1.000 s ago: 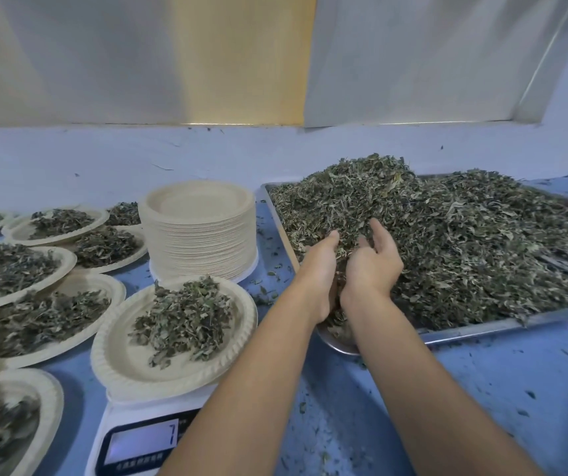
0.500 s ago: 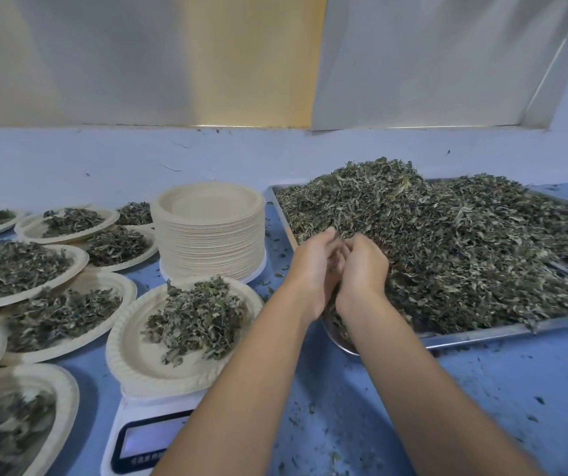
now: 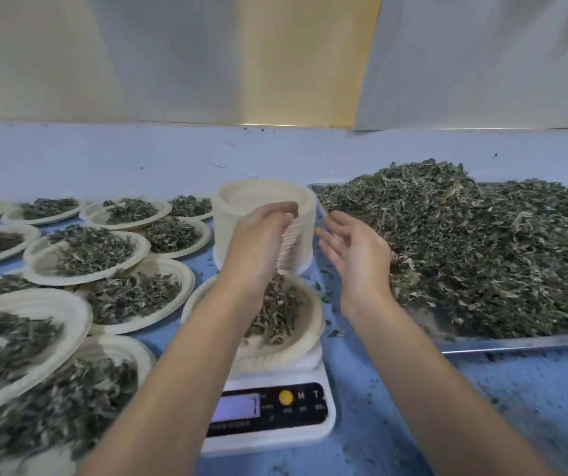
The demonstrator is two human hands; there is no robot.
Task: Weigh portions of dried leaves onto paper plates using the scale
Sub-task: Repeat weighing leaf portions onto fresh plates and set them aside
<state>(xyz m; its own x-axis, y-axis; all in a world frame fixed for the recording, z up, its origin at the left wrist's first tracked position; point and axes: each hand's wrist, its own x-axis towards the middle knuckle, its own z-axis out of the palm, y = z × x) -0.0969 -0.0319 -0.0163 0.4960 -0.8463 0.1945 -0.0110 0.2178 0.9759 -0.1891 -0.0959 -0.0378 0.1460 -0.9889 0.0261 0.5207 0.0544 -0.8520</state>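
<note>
1. Topping up the portion seems to be the step in hand. The left hand (image 3: 262,242) hovers above the white digital scale (image 3: 268,420) with its fingers curled downward. Blur hides whether they pinch any leaves.
2. The right hand (image 3: 354,255), just right of the scale, is released, palm bare.
3. The round beige paper plate (image 3: 310,338) sits on the scale, carrying a mound of dried green leaves (image 3: 275,310).
4. The flat metal tray (image 3: 516,341) with the bulk heap lies right of the scale. Filled plates (image 3: 86,252) lie to its left, and a stack of empty plates (image 3: 303,207) stands behind it.
5. The next move likely calls for reading the blurred display (image 3: 237,407), then adding or removing a pinch.
</note>
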